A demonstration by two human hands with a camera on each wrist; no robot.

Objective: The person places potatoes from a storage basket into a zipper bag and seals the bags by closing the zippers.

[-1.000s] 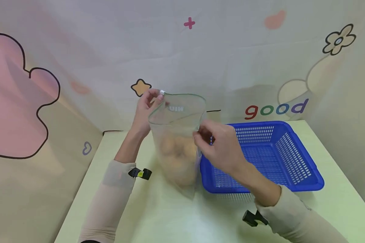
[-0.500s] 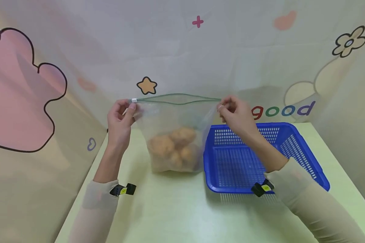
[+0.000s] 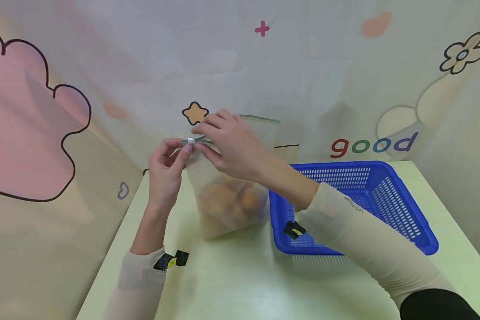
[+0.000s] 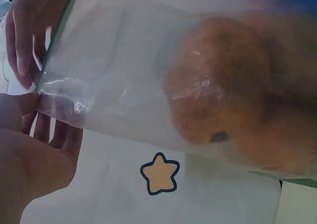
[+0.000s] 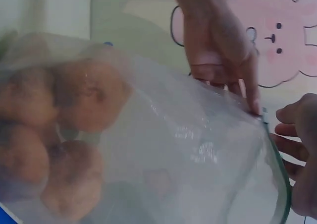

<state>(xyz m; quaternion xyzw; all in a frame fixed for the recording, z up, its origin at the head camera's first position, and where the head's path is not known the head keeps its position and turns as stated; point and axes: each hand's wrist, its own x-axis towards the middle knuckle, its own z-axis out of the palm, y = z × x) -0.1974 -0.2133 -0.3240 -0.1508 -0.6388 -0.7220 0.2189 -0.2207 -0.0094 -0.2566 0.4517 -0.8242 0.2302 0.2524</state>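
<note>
A frosted slider zip bag [image 3: 232,189] stands upright on the table, with several brown rounded lumps [image 4: 218,80] like potatoes showing dimly through it. My left hand [image 3: 166,171] pinches the bag's top left corner, thumb beside the white slider [image 3: 190,141]. Over the green zip, my right hand [image 3: 238,146] reaches across the bag with its fingers loosely bent and spread around the slider. In the right wrist view a small gap shows between the right fingers [image 5: 292,147] and the slider. The right hand hides the middle of the zip in the head view.
A blue perforated basket [image 3: 278,222] stands on the pale green table [image 3: 240,284], just right of the bag and partly under my right forearm. Behind the table hangs a printed cloth backdrop [image 3: 324,75].
The bag was turned and stretched wide between both hands. Then my right hand left the right corner and crossed left to the slider, while my left hand kept the left corner.
</note>
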